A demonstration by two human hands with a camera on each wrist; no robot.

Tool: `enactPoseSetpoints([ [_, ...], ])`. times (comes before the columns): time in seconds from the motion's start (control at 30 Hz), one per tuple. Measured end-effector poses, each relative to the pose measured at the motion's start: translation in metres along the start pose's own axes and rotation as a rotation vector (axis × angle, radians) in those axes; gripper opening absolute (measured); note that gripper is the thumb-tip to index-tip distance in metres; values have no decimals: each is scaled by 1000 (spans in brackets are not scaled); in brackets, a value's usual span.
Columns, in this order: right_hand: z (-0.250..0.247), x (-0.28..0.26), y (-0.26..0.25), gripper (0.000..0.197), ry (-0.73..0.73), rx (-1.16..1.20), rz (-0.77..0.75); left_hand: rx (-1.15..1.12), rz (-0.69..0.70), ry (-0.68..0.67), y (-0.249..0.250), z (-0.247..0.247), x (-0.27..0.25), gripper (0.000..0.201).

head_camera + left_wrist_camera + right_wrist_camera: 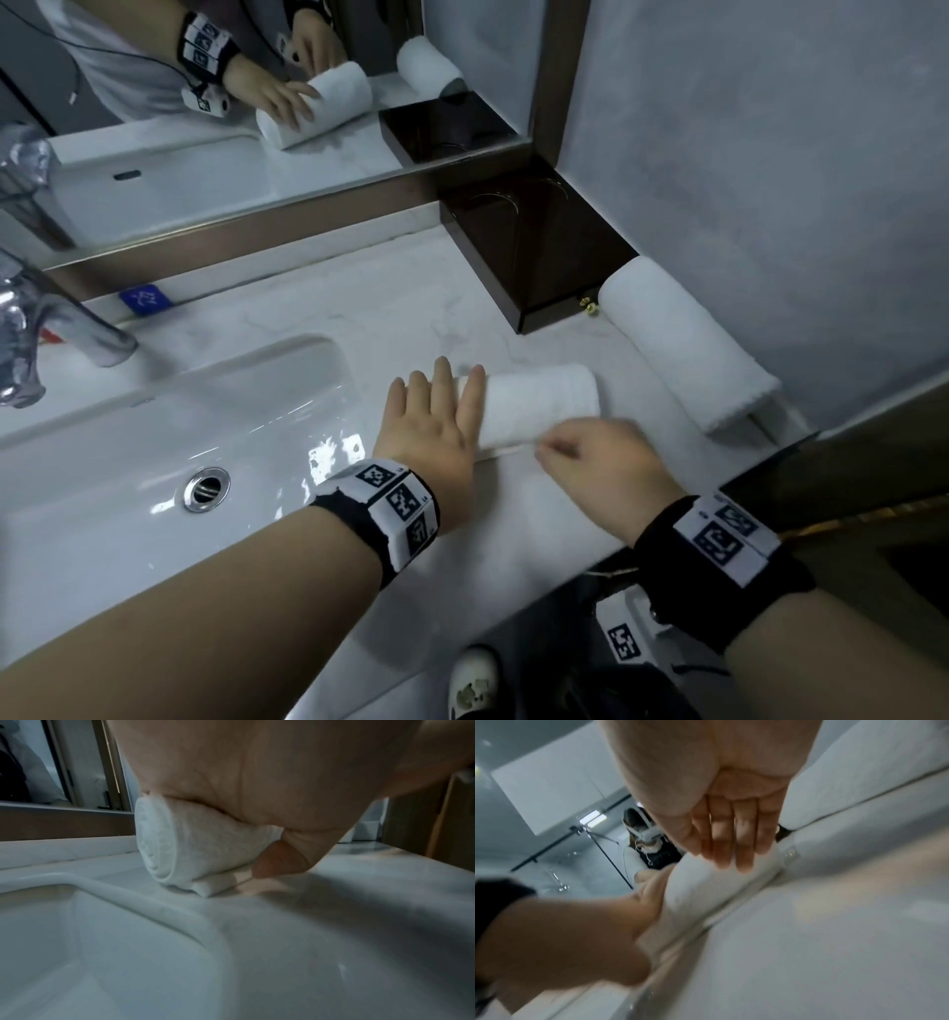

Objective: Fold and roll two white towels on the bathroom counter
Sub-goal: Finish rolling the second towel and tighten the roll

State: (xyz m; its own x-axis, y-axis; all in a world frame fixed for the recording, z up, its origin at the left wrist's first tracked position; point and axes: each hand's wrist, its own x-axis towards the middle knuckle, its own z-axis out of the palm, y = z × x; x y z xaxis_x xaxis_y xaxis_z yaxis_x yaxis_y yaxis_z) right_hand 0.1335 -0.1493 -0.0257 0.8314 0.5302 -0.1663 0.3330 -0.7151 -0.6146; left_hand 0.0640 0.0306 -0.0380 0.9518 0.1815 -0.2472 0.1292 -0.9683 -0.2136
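A white towel (544, 401) lies rolled into a cylinder on the marble counter (359, 303), just right of the sink. My left hand (436, 411) lies flat on the roll's left end, fingers straight. The left wrist view shows the roll's spiral end (164, 845) under my left hand (257, 780), with the thumb (277, 862) at the loose bottom edge. My right hand (590, 452) is at the roll's near side, blurred; in the right wrist view its straight fingers (731, 845) rest on the roll (713, 888). A second rolled white towel (683, 349) lies along the right wall.
The sink basin (154, 437) with its drain (205, 488) is to the left, and a chrome faucet (61, 318) stands at its back. A dark wooden box (539, 246) fills the back right corner under the mirror (205, 128). The counter's front edge runs below my wrists.
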Motion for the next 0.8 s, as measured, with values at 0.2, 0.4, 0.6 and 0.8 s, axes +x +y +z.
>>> enactPoseSetpoints([
  [0.2, -38, 33, -10, 61, -6, -130, -192, -119, 61, 5, 12, 16, -32, 93],
  [0.4, -45, 62, -14, 71, -471, -254, -94, -126, 122, -4, 0, 11, -38, 95],
  [0.6, -38, 50, -12, 74, -484, -261, -66, -226, 187, 20, -24, -29, -7, 73],
  [0.8, -27, 24, -2, 76, -419, -353, -88, 85, 70, -401, 3, -58, 22, 43],
])
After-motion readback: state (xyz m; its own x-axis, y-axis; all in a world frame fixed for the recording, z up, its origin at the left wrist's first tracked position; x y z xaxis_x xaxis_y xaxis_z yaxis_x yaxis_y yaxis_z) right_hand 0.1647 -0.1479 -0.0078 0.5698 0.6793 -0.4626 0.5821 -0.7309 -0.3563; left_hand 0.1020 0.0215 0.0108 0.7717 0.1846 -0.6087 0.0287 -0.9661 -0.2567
